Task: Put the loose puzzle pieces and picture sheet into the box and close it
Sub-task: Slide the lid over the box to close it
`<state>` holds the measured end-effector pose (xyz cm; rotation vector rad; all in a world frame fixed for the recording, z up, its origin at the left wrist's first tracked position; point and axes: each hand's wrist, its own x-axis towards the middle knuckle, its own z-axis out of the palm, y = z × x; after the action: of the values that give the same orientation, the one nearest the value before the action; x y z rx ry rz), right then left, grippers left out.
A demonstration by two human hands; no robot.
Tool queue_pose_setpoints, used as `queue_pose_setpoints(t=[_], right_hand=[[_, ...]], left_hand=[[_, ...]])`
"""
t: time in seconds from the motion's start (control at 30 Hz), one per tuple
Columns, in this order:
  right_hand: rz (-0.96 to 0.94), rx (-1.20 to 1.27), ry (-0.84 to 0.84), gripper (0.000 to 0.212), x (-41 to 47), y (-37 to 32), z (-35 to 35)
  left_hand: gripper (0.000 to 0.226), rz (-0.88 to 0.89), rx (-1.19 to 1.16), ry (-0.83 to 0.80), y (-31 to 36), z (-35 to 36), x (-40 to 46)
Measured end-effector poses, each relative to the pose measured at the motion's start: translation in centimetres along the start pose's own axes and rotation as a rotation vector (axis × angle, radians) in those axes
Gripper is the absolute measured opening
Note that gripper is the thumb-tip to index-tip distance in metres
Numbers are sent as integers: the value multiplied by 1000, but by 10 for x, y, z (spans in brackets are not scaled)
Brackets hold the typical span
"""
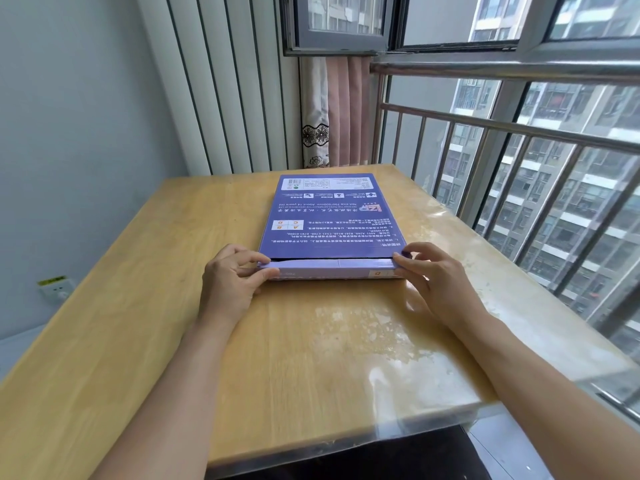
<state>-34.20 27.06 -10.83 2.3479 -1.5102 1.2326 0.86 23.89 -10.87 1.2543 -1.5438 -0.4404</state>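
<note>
The purple box [329, 220] lies flat near the middle of the bench [138, 323], its printed face up and its near end flap nearly shut, a thin dark gap left under the top panel. Its contents cannot be seen. The left hand [230, 280] pinches the near left corner, thumb on the flap, its grip narrow on the card. The right hand [433, 275] pinches the near right corner likewise. Bare wood lies open all around the box, widest toward the person. The railing [502, 133] and window run close along the bench's right edge; a curtain [332, 112] hangs behind the far edge.
</note>
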Motion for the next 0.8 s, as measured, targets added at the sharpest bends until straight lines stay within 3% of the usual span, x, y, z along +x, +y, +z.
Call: queue_pose_setpoints(t=[0.33, 0.57, 0.8], right_hand=[[-20, 20, 60, 20, 3, 2, 2], [-65, -66, 36, 22, 3, 0, -1], [-22, 24, 43, 23, 4, -3, -1]], left_hand=[[21, -28, 21, 28, 6, -2, -1], [34, -231, -43, 178, 17, 5, -5], [27, -403, -383, 177, 18, 9, -5]])
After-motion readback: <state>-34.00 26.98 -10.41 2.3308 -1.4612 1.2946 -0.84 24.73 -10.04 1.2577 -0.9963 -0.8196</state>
